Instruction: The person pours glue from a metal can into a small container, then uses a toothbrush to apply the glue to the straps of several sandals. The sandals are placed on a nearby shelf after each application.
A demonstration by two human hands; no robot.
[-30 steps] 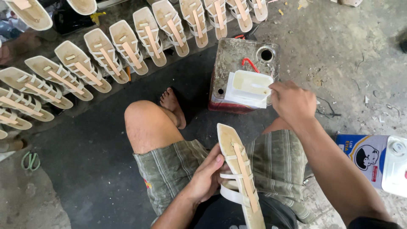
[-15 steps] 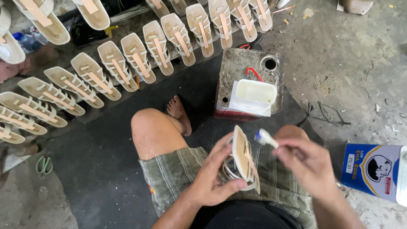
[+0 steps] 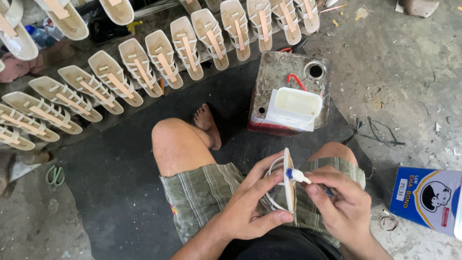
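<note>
Cream sandal sole (image 3: pixel 288 180) held on edge (brush (image 3: pixel 299 176) touching it).

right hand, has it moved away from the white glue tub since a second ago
Yes. The right hand came back from the white tub on the can toward the body, to the sandal sole.

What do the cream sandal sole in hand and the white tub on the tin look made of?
Cream sandal sole: thin and stiff, matte, probably board or foam; unclear. White rectangular tub: smooth, slightly glossy, likely plastic. Square tin: dull, stained metal.
</note>
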